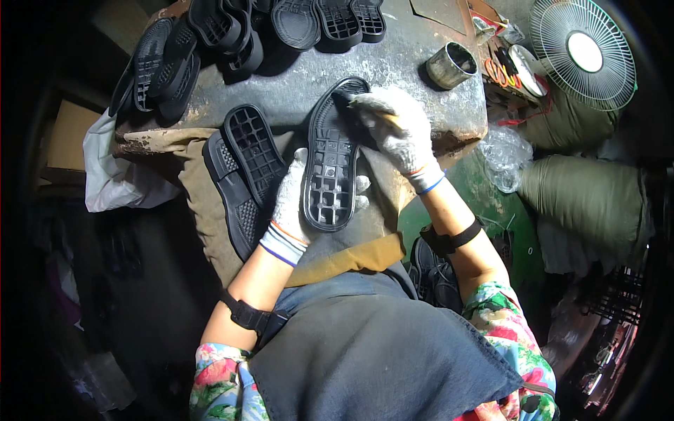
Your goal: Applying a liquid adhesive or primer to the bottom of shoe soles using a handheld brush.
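Note:
A black shoe sole (pixel 331 172) lies tilted up before me, its ridged grid side showing. My left hand (pixel 288 200), in a white knit glove, is closed around its heel end, with fingertips coming out at the right edge. At the toe end, my gloved right hand (pixel 400 130) is closed on a slim tool with a yellowish handle (pixel 390 118). The tool's working end is hidden against the sole. Left of my left hand, a grid-faced sole (pixel 253 147) rests against another black sole (pixel 230 191) on the brown cloth (pixel 200 200).
Several black soles (pixel 295 24) stand along the worn table's (pixel 281 81) far side. A stained metal cup (pixel 451 65) is at the right. Beyond it are orange-handled scissors (pixel 500 74) and a fan (pixel 584 52). Dark shoes (pixel 437 274) lie on the green floor, near stuffed sacks (pixel 586 196).

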`<action>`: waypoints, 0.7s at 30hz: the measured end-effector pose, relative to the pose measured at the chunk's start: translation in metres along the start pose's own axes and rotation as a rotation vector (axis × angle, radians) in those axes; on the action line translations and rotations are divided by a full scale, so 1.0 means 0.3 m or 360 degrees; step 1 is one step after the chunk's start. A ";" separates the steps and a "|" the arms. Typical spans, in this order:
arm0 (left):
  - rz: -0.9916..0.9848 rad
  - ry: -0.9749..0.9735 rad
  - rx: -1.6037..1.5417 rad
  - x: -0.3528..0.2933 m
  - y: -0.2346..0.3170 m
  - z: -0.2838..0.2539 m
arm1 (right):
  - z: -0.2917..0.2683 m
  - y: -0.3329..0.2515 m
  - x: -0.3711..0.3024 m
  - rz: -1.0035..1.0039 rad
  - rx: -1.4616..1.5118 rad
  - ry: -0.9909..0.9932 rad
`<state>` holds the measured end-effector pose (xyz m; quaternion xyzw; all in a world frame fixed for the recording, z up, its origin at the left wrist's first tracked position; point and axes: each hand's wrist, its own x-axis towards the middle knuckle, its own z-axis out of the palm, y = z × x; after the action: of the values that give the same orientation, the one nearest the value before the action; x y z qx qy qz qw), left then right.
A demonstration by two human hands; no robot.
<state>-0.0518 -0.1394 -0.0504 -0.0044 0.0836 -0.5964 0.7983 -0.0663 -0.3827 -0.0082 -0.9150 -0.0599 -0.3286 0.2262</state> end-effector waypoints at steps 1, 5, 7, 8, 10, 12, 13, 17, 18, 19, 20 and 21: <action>-0.0001 -0.0002 -0.0001 0.008 -0.001 0.003 | 0.001 -0.009 0.002 0.0040 0.0058 -0.0090; 0.0050 -0.0104 -0.0176 0.038 -0.022 0.084 | -0.008 0.074 0.083 -0.0039 -0.0245 0.0141; 0.0077 -0.0097 -0.0090 0.035 -0.004 0.080 | -0.012 0.049 0.124 -0.0002 -0.0449 0.0178; 0.0081 -0.0094 -0.0100 0.034 0.010 0.058 | -0.020 0.023 0.119 0.0156 -0.0486 0.0178; 0.0024 -0.0033 0.0025 0.022 0.034 0.018 | -0.043 -0.052 0.102 0.0303 -0.0503 0.0171; 0.0064 -0.0006 0.0040 0.011 0.036 0.009 | -0.085 -0.146 0.076 0.0822 -0.0201 0.0083; 0.0093 0.0011 0.0063 0.008 0.047 0.008 | -0.113 -0.195 0.066 0.1013 -0.0074 -0.0018; 0.0094 0.0012 0.0121 -0.026 0.056 -0.006 | -0.089 -0.214 0.078 0.1271 0.0655 0.0105; 0.0057 -0.0028 0.0097 -0.019 0.062 -0.025 | -0.074 -0.155 0.098 0.1210 0.0583 0.0133; 0.0023 -0.0057 0.0073 -0.020 0.065 -0.031 | -0.060 -0.093 0.122 0.1154 0.0519 0.0158; -0.0026 0.0006 -0.0077 0.009 0.044 0.032 | -0.023 0.012 0.102 0.1198 0.0479 0.0286; -0.0006 -0.0043 0.0018 0.021 0.044 0.008 | 0.018 0.075 0.096 0.1042 0.0649 0.0283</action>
<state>-0.0374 -0.1418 -0.0503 -0.0081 0.0692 -0.5983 0.7982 -0.0351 -0.4014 -0.0021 -0.7900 0.1909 -0.2985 0.5003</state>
